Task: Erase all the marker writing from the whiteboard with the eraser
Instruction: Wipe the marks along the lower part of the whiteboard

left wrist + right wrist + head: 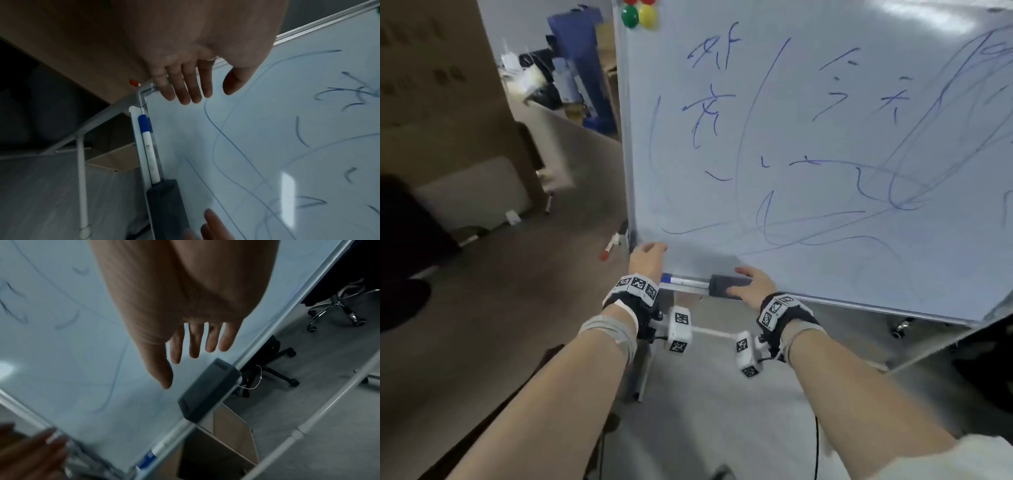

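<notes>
Eraser (pixel 727 285) sits on the tray at the whiteboard's (pixel 808 137) lower edge, centre frame — right hand (pixel 751 286) hovers over it, grip wide; left hand (pixel 647 258), fingers straight, at the lower-left corner.

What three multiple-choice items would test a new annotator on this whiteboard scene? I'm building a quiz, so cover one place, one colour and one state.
1. Where does the eraser lie?
A. On the floor
B. On the tray along the whiteboard's bottom edge
C. Stuck beside the magnets

2. What colour is the cap of the marker on that tray?
A. Blue
B. Green
C. Black

3. How is the right hand at the eraser?
A. Clenched in a fist away from it
B. Rubbing it over the writing
C. Fingers straight, reaching at it, not yet gripping

Key: 1 B, the head view shows it on the ledge; 2 A, the left wrist view shows a blue cap; 3 C, the right wrist view shows straight fingers.
</notes>
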`<state>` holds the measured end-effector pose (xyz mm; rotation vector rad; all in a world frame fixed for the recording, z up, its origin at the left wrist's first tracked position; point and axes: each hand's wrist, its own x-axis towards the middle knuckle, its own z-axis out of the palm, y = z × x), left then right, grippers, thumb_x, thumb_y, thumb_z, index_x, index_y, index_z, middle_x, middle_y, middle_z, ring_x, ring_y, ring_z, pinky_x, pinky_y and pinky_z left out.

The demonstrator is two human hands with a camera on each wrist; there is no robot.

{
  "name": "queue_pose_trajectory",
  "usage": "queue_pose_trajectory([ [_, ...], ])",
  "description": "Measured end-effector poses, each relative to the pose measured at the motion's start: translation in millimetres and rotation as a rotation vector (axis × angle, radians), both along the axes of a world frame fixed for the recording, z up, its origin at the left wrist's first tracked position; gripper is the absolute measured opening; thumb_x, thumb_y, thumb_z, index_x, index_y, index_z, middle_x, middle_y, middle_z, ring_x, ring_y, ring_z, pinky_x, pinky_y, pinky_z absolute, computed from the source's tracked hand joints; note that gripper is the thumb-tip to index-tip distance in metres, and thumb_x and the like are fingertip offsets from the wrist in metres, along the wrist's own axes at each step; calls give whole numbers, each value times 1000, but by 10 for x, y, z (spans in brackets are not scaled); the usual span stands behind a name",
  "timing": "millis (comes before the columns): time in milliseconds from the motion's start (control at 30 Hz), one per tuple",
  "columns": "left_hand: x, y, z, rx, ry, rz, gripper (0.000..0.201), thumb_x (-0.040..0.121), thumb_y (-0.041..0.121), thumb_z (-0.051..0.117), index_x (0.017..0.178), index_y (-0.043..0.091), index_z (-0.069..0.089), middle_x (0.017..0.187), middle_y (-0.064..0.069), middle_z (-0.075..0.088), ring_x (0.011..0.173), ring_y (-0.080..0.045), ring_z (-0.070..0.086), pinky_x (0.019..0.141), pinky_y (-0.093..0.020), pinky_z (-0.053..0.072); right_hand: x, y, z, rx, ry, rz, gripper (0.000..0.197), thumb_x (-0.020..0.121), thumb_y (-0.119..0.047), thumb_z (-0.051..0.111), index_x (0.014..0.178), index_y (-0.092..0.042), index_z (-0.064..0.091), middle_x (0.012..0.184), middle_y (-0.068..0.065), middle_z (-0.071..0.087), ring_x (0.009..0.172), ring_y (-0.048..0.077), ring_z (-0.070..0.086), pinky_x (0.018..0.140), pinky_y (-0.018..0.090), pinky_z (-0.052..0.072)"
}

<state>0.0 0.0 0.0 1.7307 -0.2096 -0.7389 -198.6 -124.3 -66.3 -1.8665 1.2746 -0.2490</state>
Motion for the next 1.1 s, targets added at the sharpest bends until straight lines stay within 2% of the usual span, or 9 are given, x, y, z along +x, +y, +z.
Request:
queue_pose_trajectory([
  [100, 156, -129, -10, 76, -117, 93, 31, 81, 24, 66, 110, 14, 64, 119, -10, 65, 103, -27, 63, 99, -40, 51, 59, -95, -239, -240, 334, 94, 66, 62, -43, 78, 124, -42, 55, 122, -6, 57, 119, 27, 51, 98, 38, 41],
  [233, 367, -211, -31, 206, -202, 184, 50, 71, 36, 65, 116, 16, 63, 127, -12, 57, 111, -29, 60, 102, -41, 48, 83, -136, -313, -485, 534, 152, 58, 72, -48, 78, 126, -40, 55, 128, -3, 52, 119, 27, 41, 96, 38, 35],
  [367, 440, -380, 128, 270, -299, 344, 70, 81, 35, 64, 143, 12, 41, 149, -11, 34, 133, -30, 39, 113, -37, 31, 199, -149, -139, -512, 335, 183, 50, 65, -66, 68, 106, -36, 66, 106, -8, 62, 109, 23, 51, 88, 34, 42],
  [467, 545, -533, 405, 204, -339, 447, 78, 89, 43, 54, 154, 14, 24, 159, -7, 24, 145, -25, 26, 118, -39, 19, 347, -159, 232, -563, 18, 120, 48, 66, -54, 79, 107, -32, 66, 101, -6, 61, 102, 18, 52, 85, 32, 45],
  [567, 761, -661, 741, 66, -289, 365, 67, 97, 49, 41, 154, 17, 26, 159, -7, 28, 146, -25, 27, 119, -40, 19, 595, -193, 772, -714, -151, 55, 49, 69, -47, 83, 110, -25, 67, 102, -3, 61, 103, 19, 51, 86, 33, 47],
  [700, 1036, -746, 1225, -162, -296, 20, 47, 104, 31, 27, 142, 6, 41, 145, -17, 47, 130, -32, 46, 110, -37, 30, 975, -236, 1421, -948, -252, -50, 48, 71, -44, 80, 113, -25, 66, 102, 0, 58, 100, 24, 49, 87, 38, 47],
  [867, 1290, -800, 1698, -278, -104, -86, 82, 87, 69, 24, 142, 13, 48, 145, -7, 52, 133, -29, 48, 117, -41, 29, 1443, -289, 2069, -1223, -213, -102, 50, 71, -38, 80, 119, -30, 68, 103, 0, 57, 98, 27, 50, 85, 38, 43],
  [1000, 1387, -774, 1670, -185, -223, -218, 66, 99, 50, 19, 142, 7, 44, 148, -19, 45, 133, -35, 45, 116, -43, 30, 1631, -298, 2128, -1219, -144, -106, 57, 70, -38, 85, 123, -33, 67, 104, 1, 55, 97, 28, 48, 85, 39, 41],
  [1100, 1453, -807, 1572, -167, -198, -236, 61, 104, 42, 22, 142, 0, 44, 150, -20, 42, 136, -33, 43, 117, -35, 29, 1754, -229, 1907, -1267, -68, 82, 57, 67, -34, 89, 120, -32, 69, 98, 2, 53, 92, 28, 47, 82, 42, 44],
])
